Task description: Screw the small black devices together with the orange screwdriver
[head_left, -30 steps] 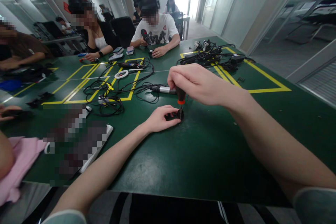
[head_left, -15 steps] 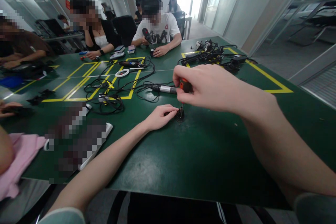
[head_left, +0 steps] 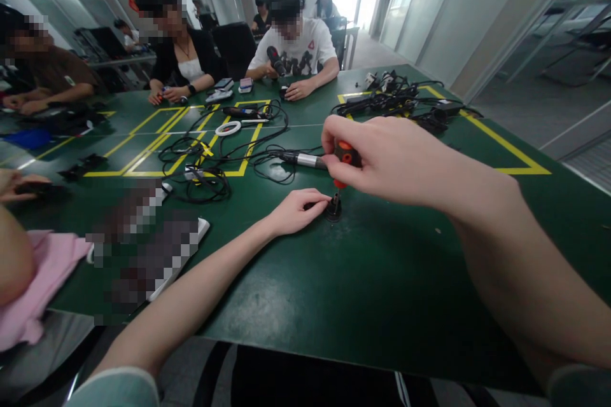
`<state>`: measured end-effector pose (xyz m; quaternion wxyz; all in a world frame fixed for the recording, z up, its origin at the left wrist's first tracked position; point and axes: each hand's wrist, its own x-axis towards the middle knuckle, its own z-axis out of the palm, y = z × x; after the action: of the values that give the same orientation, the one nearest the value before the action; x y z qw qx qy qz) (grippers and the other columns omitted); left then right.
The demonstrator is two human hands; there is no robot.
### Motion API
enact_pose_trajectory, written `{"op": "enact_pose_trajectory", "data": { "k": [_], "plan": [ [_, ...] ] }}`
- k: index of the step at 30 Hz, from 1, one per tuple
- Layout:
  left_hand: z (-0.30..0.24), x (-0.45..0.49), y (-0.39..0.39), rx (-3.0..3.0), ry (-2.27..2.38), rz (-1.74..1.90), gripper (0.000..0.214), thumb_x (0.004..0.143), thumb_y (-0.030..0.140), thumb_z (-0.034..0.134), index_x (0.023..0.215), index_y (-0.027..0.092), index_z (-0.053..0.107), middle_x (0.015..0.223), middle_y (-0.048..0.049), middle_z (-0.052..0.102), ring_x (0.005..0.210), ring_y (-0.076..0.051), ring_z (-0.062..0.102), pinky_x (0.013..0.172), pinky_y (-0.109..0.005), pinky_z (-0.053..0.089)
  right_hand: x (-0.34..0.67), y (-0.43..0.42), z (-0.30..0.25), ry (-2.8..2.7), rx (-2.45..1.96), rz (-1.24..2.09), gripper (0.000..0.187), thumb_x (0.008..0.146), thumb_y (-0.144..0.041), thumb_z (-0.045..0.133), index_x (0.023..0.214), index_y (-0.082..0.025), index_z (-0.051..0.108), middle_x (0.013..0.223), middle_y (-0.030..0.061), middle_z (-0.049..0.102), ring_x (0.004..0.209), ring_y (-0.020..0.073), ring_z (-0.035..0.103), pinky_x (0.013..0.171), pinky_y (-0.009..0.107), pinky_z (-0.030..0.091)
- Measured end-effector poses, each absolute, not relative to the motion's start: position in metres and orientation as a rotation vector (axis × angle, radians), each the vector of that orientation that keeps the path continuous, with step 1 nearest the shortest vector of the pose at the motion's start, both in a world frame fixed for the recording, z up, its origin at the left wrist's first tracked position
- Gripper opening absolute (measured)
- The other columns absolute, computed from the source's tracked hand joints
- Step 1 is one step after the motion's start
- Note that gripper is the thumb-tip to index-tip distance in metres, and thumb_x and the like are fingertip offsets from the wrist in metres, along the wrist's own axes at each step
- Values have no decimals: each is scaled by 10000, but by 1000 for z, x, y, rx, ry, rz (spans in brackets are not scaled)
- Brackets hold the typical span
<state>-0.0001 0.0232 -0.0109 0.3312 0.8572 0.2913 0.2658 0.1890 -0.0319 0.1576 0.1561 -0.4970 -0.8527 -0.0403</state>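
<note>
My right hand (head_left: 367,156) is closed round the orange and black handle of a screwdriver (head_left: 348,154), held upright with its shaft pointing down. Below it a small round black part (head_left: 333,211) with a raised middle lies on the green table (head_left: 296,286). The screwdriver's shaft meets the raised middle, though its tip is hidden. With thumb and fingers pinched, my left hand (head_left: 296,211) grips the black part from the left side. Just behind my right hand lies a black and silver cylindrical tool (head_left: 305,159) with a cable.
Coiled black cables (head_left: 205,181) lie at the left among yellow tape lines. A white ring (head_left: 228,128) is farther back. A heap of black cables (head_left: 391,102) sits at the back right. Two blurred flat devices (head_left: 203,229) lie near my left arm. Several people sit around the table.
The whole view has shifted slightly. My hands keep their hold on the screwdriver and the black part. The orange lower end of the handle now shows beneath my right hand.
</note>
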Motion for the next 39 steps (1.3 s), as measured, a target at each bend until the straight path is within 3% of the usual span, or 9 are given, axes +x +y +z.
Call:
{"op": "enact_pose_trajectory", "data": {
  "k": [5, 11, 15, 17, 21, 25, 30, 33, 39],
  "plan": [
    [-11, 0, 24, 2239, 771, 689, 307, 1057, 286, 557, 1157, 171, 824, 1076, -85, 818, 977, -203, 738, 919, -298, 557, 193, -31, 158, -2439, -1380, -38, 63, 837, -275, 611, 855, -215, 607, 719, 4, 612, 604, 149, 449, 621, 290, 267],
    [-11, 1, 23, 2236, 767, 699, 305, 1055, 283, 559, 1146, 168, 827, 1044, -83, 811, 940, -195, 728, 895, -290, 558, 191, -32, 158, -2426, -1383, -69, 333, 986, -469, 549, 762, -222, 552, 657, 14, 562, 597, 162, 429, 614, 304, 226],
    [-11, 1, 23, 2231, 740, 717, 302, 1054, 272, 558, 1126, 160, 829, 1045, -90, 806, 950, -203, 730, 903, -292, 553, 194, -31, 157, -2441, -1353, -45, 147, 934, -356, 576, 901, -215, 603, 726, 14, 611, 610, 161, 462, 622, 293, 266],
    [-11, 1, 24, 2233, 728, 723, 305, 1053, 273, 555, 1117, 152, 828, 1034, -93, 806, 939, -205, 729, 891, -295, 549, 196, -32, 158, -2441, -1363, -37, 143, 875, -327, 613, 959, -211, 614, 741, 10, 622, 611, 163, 477, 622, 291, 276],
    [-11, 0, 23, 2234, 740, 709, 300, 1054, 272, 554, 1115, 159, 825, 1045, -84, 811, 956, -201, 730, 899, -291, 543, 197, -34, 161, -2473, -1375, -29, 123, 839, -335, 641, 851, -217, 610, 695, 10, 608, 614, 168, 480, 624, 295, 272],
    [-11, -1, 23, 2247, 765, 704, 298, 1056, 281, 558, 1124, 162, 823, 1024, -83, 805, 929, -194, 727, 874, -283, 544, 196, -33, 161, -2429, -1422, -85, 376, 946, -521, 594, 726, -216, 609, 634, 25, 561, 620, 176, 452, 627, 305, 246],
    [-12, -1, 24, 2249, 746, 716, 302, 1060, 286, 557, 1126, 156, 821, 1046, -93, 805, 946, -199, 730, 880, -284, 542, 198, -34, 161, -2430, -1411, -87, 117, 876, -306, 606, 871, -215, 680, 668, 16, 615, 605, 167, 470, 618, 298, 262],
    [-13, 0, 24, 2252, 731, 727, 302, 1058, 281, 556, 1109, 149, 822, 1037, -87, 808, 953, -200, 729, 894, -286, 543, 197, -37, 165, -2497, -1416, -81, 114, 815, -293, 638, 878, -208, 680, 707, 14, 655, 623, 168, 506, 623, 290, 286],
    [-13, -1, 24, 2259, 733, 739, 309, 1058, 281, 553, 1115, 150, 827, 1018, -85, 803, 910, -184, 721, 856, -271, 541, 191, -39, 168, -2488, -1553, -188, 419, 997, -490, 508, 743, -207, 684, 640, 43, 630, 629, 188, 521, 630, 310, 252]
  ]
}}
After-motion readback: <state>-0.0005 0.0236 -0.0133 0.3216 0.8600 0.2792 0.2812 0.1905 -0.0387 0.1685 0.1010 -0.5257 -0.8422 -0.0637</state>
